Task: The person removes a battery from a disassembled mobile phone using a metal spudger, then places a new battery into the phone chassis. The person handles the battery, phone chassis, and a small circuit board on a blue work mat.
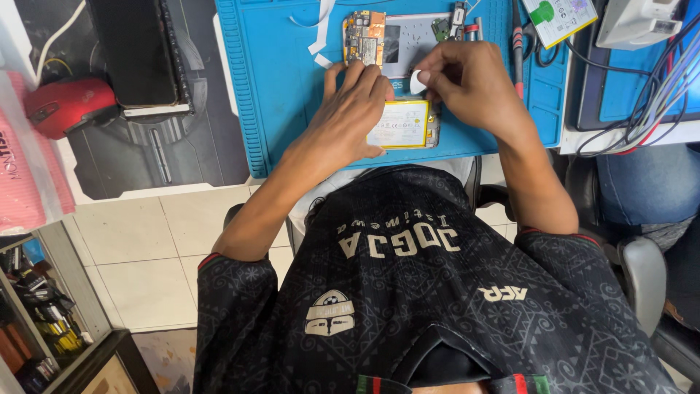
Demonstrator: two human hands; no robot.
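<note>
An opened phone [408, 109] lies on a blue work mat [277, 95], its yellow-edged white battery [399, 124] showing and an orange circuit board [363, 38] at its far end. My left hand [350, 113] rests on the phone's left side, fingers pressing down beside the battery. My right hand [467, 84] pinches a small white pick [418, 80] over the phone's middle, just above the battery.
A red mouse [65, 106] and a black box [138, 55] lie on a dark desk pad at left. A red-handled tool [518, 51], a white device [634, 22] and a bundle of cables [649, 102] sit at right. A chair armrest [645, 281] is lower right.
</note>
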